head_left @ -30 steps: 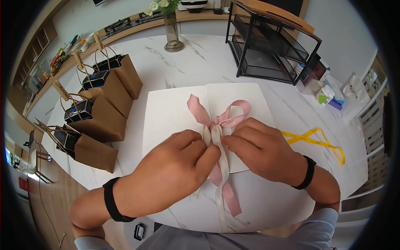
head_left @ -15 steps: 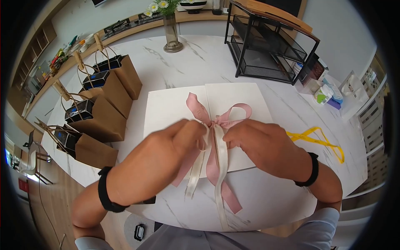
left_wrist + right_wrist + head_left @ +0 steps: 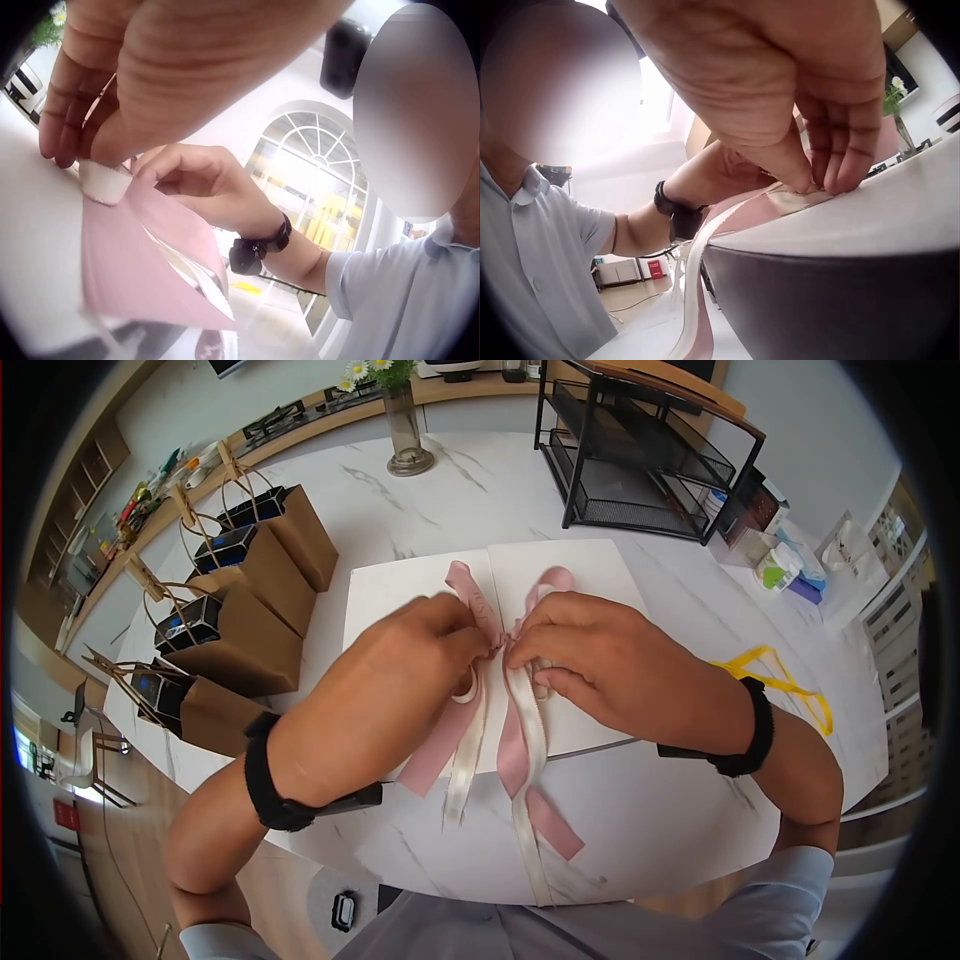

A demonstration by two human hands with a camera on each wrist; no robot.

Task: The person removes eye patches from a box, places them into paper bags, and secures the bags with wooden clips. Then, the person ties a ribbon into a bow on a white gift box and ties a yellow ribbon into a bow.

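Observation:
A white box [image 3: 385, 588] lies on the marble table, with a pink ribbon [image 3: 514, 750] and a cream ribbon [image 3: 463, 775] knotted at its middle. Left of the knot, my left hand [image 3: 375, 700] pinches a loop of the cream ribbon; the left wrist view shows that cream loop [image 3: 105, 182] under the fingertips. My right hand [image 3: 620, 670] pinches the cream ribbon just right of the knot, and in the right wrist view its fingertips press together on the cream ribbon [image 3: 791, 199]. Ribbon tails hang over the box's front edge. The fingers partly hide both pink loops.
Several brown paper bags [image 3: 255, 625] with clothespins stand at the left. A glass vase [image 3: 405, 435] of daisies and a black mesh rack [image 3: 640, 490] are at the back. A yellow ribbon [image 3: 800, 695] lies at the right, near small packages [image 3: 780, 567].
The left hand has shifted from over the ribbons to the left of the knot, uncovering the tails. The right hand has moved in beside the knot. The head view has tilted slightly.

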